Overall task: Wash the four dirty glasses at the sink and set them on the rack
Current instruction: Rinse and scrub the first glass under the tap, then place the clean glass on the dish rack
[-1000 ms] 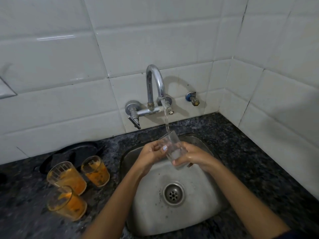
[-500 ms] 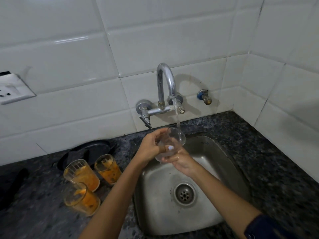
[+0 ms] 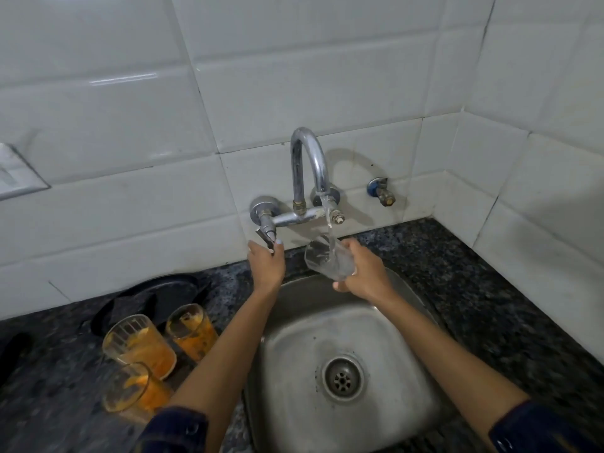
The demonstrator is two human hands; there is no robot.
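My right hand [image 3: 362, 273] holds a clear glass [image 3: 327, 259] tilted under the water stream falling from the chrome tap [image 3: 309, 165], above the back of the steel sink [image 3: 408, 403]. My left hand [image 3: 266, 263] is off the glass and grips the tap's lever handle [image 3: 266, 235] at the wall. Three dirty glasses smeared with orange residue stand on the counter left of the sink: one at the back [image 3: 192, 331], one in the middle [image 3: 139, 346], one in front [image 3: 134, 392].
A black pan or plate [image 3: 147, 295] lies against the wall behind the dirty glasses. A second small valve [image 3: 380, 191] juts from the tiles right of the tap. The dark granite counter [image 3: 490, 305] runs right to the tiled corner. No rack is in view.
My left hand let go of the glass and moved up and left onto the tap handle. My right hand keeps the glass under the stream.
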